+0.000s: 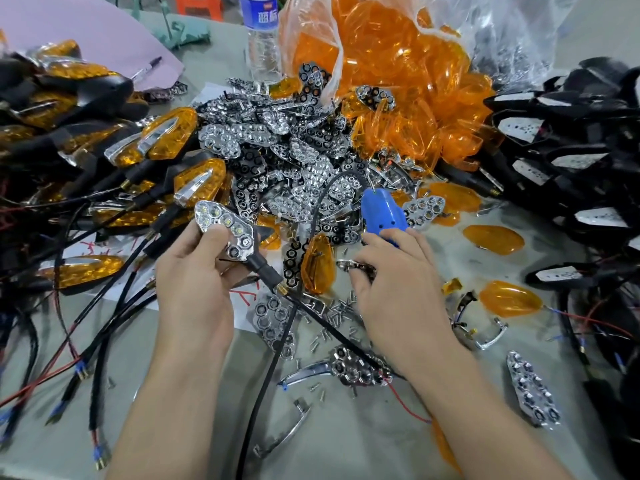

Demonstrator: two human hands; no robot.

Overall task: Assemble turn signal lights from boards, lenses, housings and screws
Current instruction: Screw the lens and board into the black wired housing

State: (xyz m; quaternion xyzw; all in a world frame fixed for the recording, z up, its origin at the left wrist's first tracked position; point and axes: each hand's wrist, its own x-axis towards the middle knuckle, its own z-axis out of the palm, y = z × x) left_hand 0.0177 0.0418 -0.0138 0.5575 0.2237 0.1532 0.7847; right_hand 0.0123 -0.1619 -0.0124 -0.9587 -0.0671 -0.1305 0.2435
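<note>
Head cam: L hand grips a lensless turn signal light, chrome LED reflector face up, thumb across its face, black stem pointing toward R hand. R hand's fingers are curled, pinching a small chrome trim piece, w/ a blue electric screwdriver just beyond its knuckles; can't tell if touching. An orange lens leans btwn the hands, loose screws lie below it by the R hand, and a reflector pile sits beyond both hands.
</note>
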